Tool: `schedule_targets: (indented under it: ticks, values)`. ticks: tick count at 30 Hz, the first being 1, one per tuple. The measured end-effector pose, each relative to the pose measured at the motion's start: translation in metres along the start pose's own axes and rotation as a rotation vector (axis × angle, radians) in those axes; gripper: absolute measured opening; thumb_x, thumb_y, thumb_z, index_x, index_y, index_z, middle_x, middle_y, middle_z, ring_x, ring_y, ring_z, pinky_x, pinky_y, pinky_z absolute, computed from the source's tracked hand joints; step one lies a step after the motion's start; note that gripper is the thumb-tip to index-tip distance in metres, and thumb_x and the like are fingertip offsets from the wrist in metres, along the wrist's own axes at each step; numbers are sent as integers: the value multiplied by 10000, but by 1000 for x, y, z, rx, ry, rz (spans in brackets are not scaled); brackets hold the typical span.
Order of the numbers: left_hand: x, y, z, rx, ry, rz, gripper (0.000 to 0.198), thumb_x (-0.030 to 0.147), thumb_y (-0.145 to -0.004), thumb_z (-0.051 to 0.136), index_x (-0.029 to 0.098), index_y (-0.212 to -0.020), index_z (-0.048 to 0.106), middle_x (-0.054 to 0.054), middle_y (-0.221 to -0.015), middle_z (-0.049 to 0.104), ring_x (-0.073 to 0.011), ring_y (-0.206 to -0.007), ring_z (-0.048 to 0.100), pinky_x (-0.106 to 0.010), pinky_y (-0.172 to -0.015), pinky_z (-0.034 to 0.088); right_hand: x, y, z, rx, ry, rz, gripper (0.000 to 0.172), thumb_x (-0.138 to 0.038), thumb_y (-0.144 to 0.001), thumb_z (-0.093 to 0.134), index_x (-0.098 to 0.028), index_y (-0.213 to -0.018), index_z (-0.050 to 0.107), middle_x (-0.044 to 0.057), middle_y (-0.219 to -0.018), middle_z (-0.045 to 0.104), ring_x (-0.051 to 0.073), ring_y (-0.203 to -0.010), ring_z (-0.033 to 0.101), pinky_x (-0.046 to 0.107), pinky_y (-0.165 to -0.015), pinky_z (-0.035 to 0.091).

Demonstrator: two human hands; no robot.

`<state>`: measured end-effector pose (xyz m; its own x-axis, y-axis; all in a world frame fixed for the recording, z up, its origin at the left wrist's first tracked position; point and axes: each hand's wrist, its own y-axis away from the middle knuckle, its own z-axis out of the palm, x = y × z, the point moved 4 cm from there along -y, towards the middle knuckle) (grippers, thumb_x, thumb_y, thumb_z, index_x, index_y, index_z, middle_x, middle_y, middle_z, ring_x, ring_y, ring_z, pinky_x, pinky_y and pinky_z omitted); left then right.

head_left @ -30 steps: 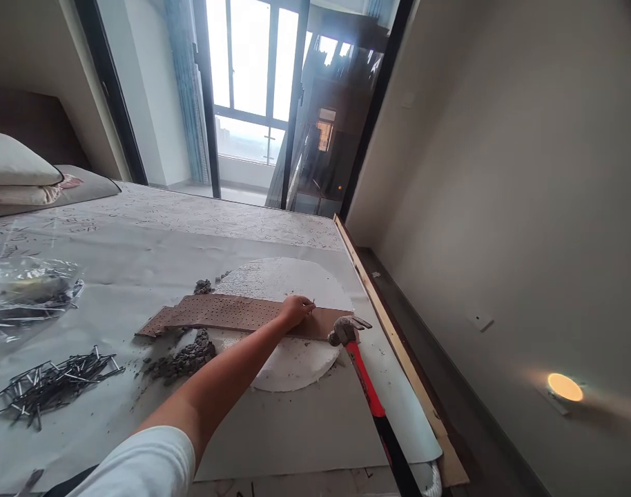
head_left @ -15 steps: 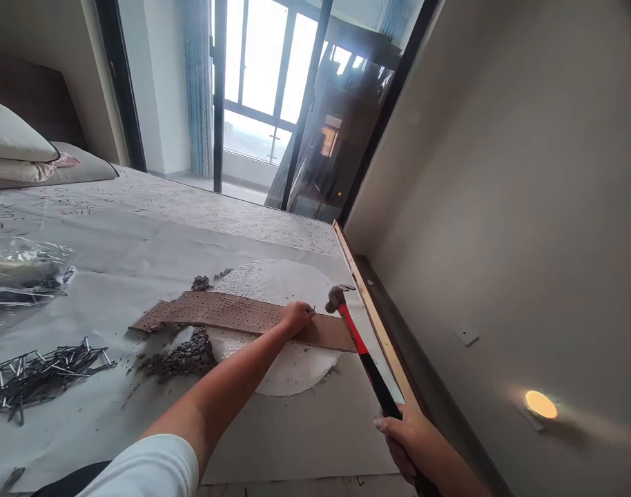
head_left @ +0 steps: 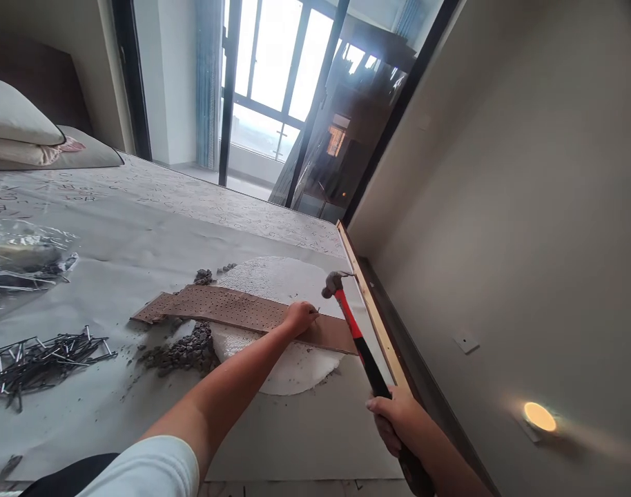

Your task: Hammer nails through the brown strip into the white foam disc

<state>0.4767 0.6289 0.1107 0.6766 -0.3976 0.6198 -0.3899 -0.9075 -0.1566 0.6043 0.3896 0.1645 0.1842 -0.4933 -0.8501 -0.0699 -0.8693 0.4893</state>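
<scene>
My left hand (head_left: 301,318) rests on a brown board (head_left: 233,308) dotted with rows of small holes. Its fingers pinch a nail (head_left: 317,311) whose head end just shows above them. In my right hand (head_left: 398,417) is a claw hammer (head_left: 351,321) with a red and black handle, fingers wrapped round the grip. The hammer's head is raised a little to the right of my left hand, apart from the nail. Beneath the board lies a round white foam disc (head_left: 295,373). Grey crumbled lumps (head_left: 188,348) are heaped at the board's near edge.
A pile of loose nails (head_left: 46,362) lies at the left, with a clear plastic bag (head_left: 25,269) behind it. A wooden rail (head_left: 370,297) runs along the right side by the wall. Folded bedding (head_left: 20,131) sits at the far left.
The hammer and my right hand have shifted slightly up and left, bringing the head a little nearer my left hand. My left hand keeps its pinch on the board.
</scene>
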Motion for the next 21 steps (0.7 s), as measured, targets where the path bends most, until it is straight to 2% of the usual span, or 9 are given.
schedule_targets:
  ticks: [4,10,12,17,21]
  values:
    - [3,2,-4,-19,-4,-3,238,323,-780,554,196,-842,745,-60,-900,720,-191,-814,615,-253,-686,408,-19,12,-5,50,15,-63,170,-346,-649,501,-223,-664,385,-129,-354,303,53,-271,266,204,-298,225]
    - [2,3,-3,-1,-19,9,234,317,-773,560,187,-839,744,-71,-907,714,-196,-814,618,-258,-706,411,8,-2,16,-8,-1,48,175,-300,-586,468,-246,-591,302,-124,-319,267,54,-241,228,211,-264,208]
    - [2,2,-2,1,-27,17,232,304,-773,560,183,-843,744,-72,-921,712,-197,-823,616,-261,-710,413,7,0,15,7,-12,17,167,-303,-600,467,-241,-596,312,-122,-329,279,52,-242,234,206,-265,197]
    - [3,2,-4,-25,-14,-4,235,312,-777,556,188,-841,744,-57,-919,717,-181,-830,605,-250,-719,413,-18,14,2,86,-16,-126,160,-331,-636,483,-226,-635,363,-139,-322,268,41,-246,225,192,-275,204]
    - [3,2,-4,-27,15,-14,229,313,-764,553,193,-814,742,-63,-909,714,-196,-839,606,-262,-731,413,-1,3,13,51,-11,-30,151,-316,-594,466,-236,-612,339,-138,-315,272,45,-240,232,194,-260,226]
